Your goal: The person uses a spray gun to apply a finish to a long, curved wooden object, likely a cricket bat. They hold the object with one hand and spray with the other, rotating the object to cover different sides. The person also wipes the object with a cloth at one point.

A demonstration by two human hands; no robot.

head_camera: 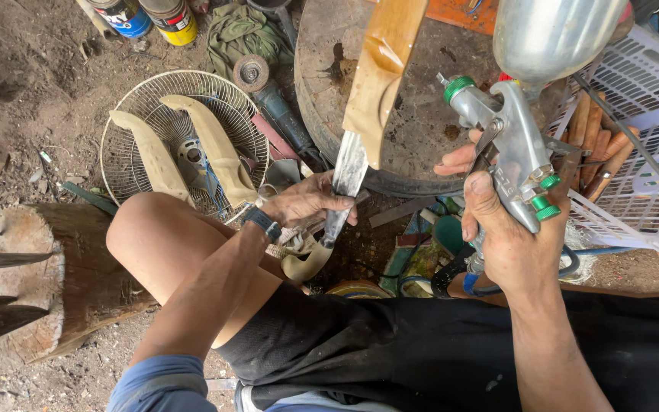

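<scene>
left hand (306, 204): fist closed round the steel blade of a knife (368, 99), wooden handle pointing up and away, over the lap
right hand (501, 229): wrapped on the grip of a metal spray gun (516, 149), finger on trigger, cup on top, nozzle facing the knife handle
fan guard (127, 164): on the dirt left of the knee, two more wooden handles (184, 149) lying on it
white basket (650, 99): far right, more handles inside
log (78, 267): beside left knee

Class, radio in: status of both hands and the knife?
Left hand gripping knife by its blade, handle up. Right hand holding spray gun. Gap between them open.
</scene>
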